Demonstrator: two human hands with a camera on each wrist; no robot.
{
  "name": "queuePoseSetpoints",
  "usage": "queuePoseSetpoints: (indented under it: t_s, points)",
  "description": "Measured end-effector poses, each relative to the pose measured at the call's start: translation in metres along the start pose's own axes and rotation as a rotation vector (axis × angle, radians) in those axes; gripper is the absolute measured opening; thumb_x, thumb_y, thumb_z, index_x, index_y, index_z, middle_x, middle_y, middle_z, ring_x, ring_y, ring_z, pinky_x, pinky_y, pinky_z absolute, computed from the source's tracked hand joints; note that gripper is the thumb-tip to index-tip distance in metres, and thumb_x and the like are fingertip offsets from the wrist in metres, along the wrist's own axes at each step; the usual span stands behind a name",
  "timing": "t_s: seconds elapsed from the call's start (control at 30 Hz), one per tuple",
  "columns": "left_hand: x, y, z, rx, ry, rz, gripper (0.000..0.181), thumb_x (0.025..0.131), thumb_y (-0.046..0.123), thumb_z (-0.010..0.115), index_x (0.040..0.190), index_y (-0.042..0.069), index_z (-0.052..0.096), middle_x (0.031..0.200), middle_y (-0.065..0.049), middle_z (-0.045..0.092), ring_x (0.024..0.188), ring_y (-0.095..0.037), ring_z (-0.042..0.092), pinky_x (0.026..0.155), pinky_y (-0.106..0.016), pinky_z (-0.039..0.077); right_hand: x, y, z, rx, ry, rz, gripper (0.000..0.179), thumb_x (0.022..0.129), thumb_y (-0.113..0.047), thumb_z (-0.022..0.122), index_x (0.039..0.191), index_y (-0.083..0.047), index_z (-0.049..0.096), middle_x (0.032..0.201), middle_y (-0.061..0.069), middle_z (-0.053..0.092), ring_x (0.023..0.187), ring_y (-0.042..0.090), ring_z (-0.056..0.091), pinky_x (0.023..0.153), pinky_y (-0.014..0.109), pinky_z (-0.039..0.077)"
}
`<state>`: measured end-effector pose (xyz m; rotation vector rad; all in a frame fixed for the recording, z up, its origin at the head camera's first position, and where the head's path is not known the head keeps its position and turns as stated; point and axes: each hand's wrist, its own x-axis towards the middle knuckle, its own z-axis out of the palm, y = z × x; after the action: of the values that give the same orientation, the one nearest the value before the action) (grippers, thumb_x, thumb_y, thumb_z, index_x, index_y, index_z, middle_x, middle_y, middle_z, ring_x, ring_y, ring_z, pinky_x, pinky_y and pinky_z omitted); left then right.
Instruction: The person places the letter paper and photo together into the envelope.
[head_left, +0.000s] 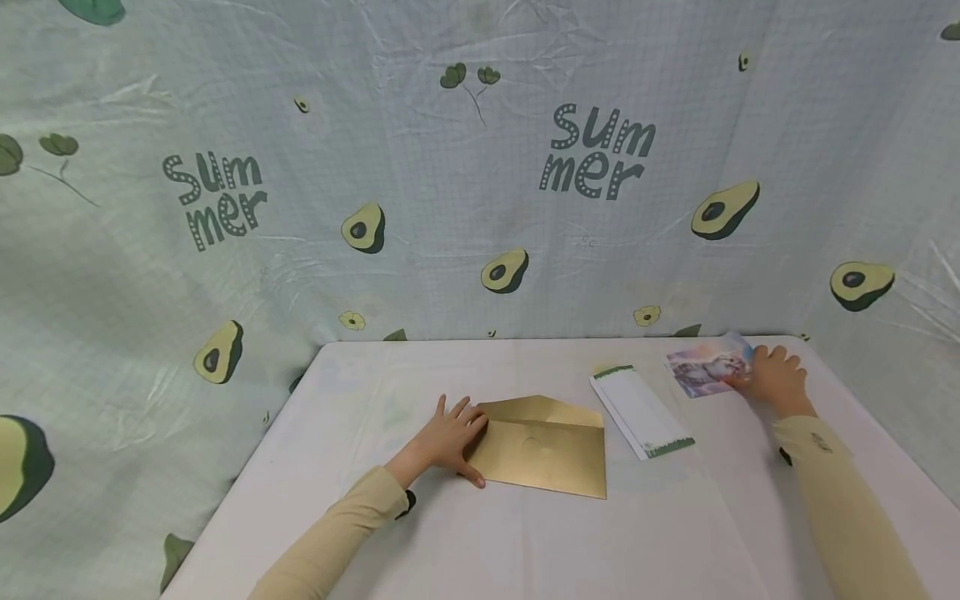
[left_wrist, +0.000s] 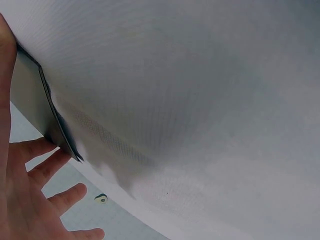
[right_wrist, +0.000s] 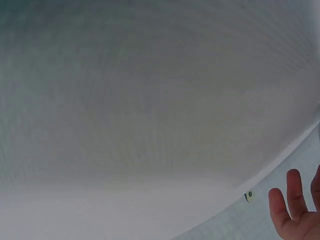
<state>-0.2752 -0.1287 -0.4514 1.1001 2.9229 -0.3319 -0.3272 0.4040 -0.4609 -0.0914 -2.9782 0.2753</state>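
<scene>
A gold envelope (head_left: 536, 458) with its flap raised lies in the middle of the table. My left hand (head_left: 444, 437) grips its left side, thumb by the near corner and fingers by the far one. In the left wrist view, the left hand (left_wrist: 35, 205) has fingertips against the envelope (left_wrist: 35, 95), with the other fingers spread. At the back right, my right hand (head_left: 772, 379) pinches the right side of a picture card (head_left: 701, 369) in pink and purple. Only some fingers of the right hand (right_wrist: 300, 215) show in the right wrist view; the card is out of sight there.
Between envelope and card lies a white paper pad or sheet (head_left: 641, 412) with green-printed ends. A white cloth covers the table (head_left: 480, 550). Behind and beside it hangs a pale curtain (head_left: 435, 167) printed with avocados and lettering.
</scene>
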Motion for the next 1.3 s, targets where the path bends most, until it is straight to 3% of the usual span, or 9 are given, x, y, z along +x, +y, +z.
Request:
queuePoseSetpoints:
  t_s: [0.2, 0.43, 0.57, 0.77, 0.9, 1.0, 1.13, 1.3]
  points:
    - [0.000, -0.001, 0.000, -0.006, -0.007, 0.001, 0.105, 0.056, 0.077, 0.057, 0.135, 0.011, 0.038, 0.138, -0.008, 0.038, 0.132, -0.034, 0.029, 0.099, -0.063, 0.022, 0.000, 0.008, -0.006, 0.092, 0.032, 0.002, 0.062, 0.076, -0.027, 0.063, 0.105, 0.020, 0.035, 0.098, 0.045, 0.039, 0.086, 0.061, 0.038, 0.062, 0.060, 0.035]
    - [0.000, -0.002, -0.001, -0.017, -0.011, 0.004, 0.105, 0.056, 0.076, 0.057, 0.135, 0.010, 0.037, 0.138, -0.009, 0.037, 0.132, -0.034, 0.028, 0.099, -0.063, 0.022, -0.003, 0.016, -0.018, 0.215, 0.099, -0.013, 0.032, 0.081, -0.017, 0.061, 0.091, 0.012, 0.051, 0.088, 0.032, 0.052, 0.074, 0.042, 0.051, 0.053, 0.043, 0.041]
    - [0.000, -0.003, -0.002, -0.014, -0.008, -0.001, 0.105, 0.056, 0.076, 0.058, 0.135, 0.011, 0.037, 0.137, -0.009, 0.037, 0.131, -0.034, 0.029, 0.099, -0.063, 0.022, -0.003, 0.017, -0.026, 0.305, 0.112, -0.049, 0.029, 0.085, -0.015, 0.059, 0.089, 0.013, 0.055, 0.084, 0.031, 0.056, 0.066, 0.032, 0.054, 0.051, 0.033, 0.042]
    - [0.001, -0.004, -0.002, -0.017, -0.010, -0.007, 0.105, 0.055, 0.076, 0.058, 0.135, 0.011, 0.038, 0.137, -0.009, 0.037, 0.131, -0.035, 0.029, 0.098, -0.063, 0.022, -0.006, 0.022, -0.039, 0.454, -0.019, -0.016, 0.046, 0.086, -0.028, 0.057, 0.099, 0.016, 0.053, 0.082, 0.026, 0.060, 0.057, 0.008, 0.055, 0.051, 0.025, 0.047]
    - [0.001, -0.003, -0.002, -0.011, -0.025, -0.008, 0.105, 0.055, 0.076, 0.057, 0.136, 0.012, 0.037, 0.137, -0.008, 0.037, 0.131, -0.035, 0.029, 0.099, -0.063, 0.022, -0.009, 0.034, -0.041, 0.646, -0.137, 0.007, 0.052, 0.084, -0.032, 0.060, 0.106, 0.014, 0.050, 0.073, -0.003, 0.061, 0.058, 0.000, 0.056, 0.055, 0.023, 0.051]
    - [0.002, -0.002, -0.002, -0.011, -0.026, -0.010, 0.106, 0.055, 0.076, 0.058, 0.136, 0.011, 0.036, 0.137, -0.008, 0.037, 0.131, -0.035, 0.029, 0.099, -0.063, 0.022, -0.017, 0.039, -0.043, 0.775, -0.229, 0.026, 0.036, 0.085, -0.029, 0.059, 0.104, 0.001, 0.053, 0.073, -0.018, 0.057, 0.064, -0.003, 0.056, 0.060, 0.021, 0.051]
    - [0.002, -0.001, 0.000, -0.009, -0.025, -0.011, 0.106, 0.055, 0.077, 0.057, 0.136, 0.012, 0.036, 0.137, -0.008, 0.037, 0.131, -0.036, 0.029, 0.099, -0.063, 0.022, -0.029, 0.039, -0.046, 0.835, -0.324, 0.028, 0.024, 0.089, -0.025, 0.054, 0.105, -0.009, 0.046, 0.076, -0.020, 0.056, 0.069, -0.003, 0.057, 0.065, 0.019, 0.051]
    - [0.003, -0.001, 0.002, 0.006, -0.025, -0.016, 0.107, 0.054, 0.078, 0.056, 0.136, 0.013, 0.036, 0.137, -0.008, 0.037, 0.130, -0.036, 0.030, 0.099, -0.063, 0.023, -0.037, 0.040, -0.045, 0.837, -0.379, 0.032, 0.027, 0.091, -0.022, 0.051, 0.109, -0.006, 0.041, 0.080, -0.019, 0.054, 0.072, -0.003, 0.056, 0.068, 0.018, 0.050]
